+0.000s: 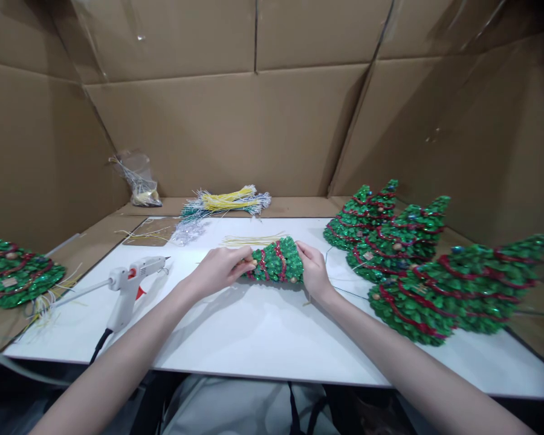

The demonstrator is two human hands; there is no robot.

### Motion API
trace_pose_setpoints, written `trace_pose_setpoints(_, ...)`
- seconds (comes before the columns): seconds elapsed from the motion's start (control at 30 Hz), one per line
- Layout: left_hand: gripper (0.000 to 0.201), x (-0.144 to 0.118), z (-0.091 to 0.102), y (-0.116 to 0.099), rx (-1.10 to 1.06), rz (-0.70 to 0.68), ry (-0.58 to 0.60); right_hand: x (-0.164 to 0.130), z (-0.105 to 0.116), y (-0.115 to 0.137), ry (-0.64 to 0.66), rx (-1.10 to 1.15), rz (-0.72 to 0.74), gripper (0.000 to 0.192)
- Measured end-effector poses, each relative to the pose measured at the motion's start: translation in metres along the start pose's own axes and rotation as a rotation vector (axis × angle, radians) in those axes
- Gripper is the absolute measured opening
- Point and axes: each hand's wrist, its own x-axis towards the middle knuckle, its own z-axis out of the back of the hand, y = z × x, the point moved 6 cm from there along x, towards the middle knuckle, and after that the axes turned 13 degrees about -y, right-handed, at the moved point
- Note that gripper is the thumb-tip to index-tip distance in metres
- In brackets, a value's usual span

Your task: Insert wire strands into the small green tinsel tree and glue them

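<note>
A small green craft Christmas tree (276,261) with red garland and small beads lies on its side on the white board (263,326). My left hand (222,267) grips its left end with fingers curled onto it. My right hand (314,269) holds its right end, the wide base. Both forearms reach in from the bottom of the view. A thin dark wire (344,291) trails on the board to the right of my right hand.
A white glue gun (129,284) lies to the left, its cable running off the front edge. Finished green trees (417,266) are piled at the right, another tree (13,272) at far left. Yellow and silver wire bundles (226,202) and a plastic bag (138,178) lie at the back. Cardboard walls surround the table.
</note>
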Motion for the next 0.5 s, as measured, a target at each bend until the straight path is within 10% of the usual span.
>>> trace_pose_setpoints(0.5,0.015,-0.0009,-0.0034,0.0041,-0.012,0.007,-0.004,-0.0007,0.0011,0.0035,-0.003,-0.028,0.008,0.034)
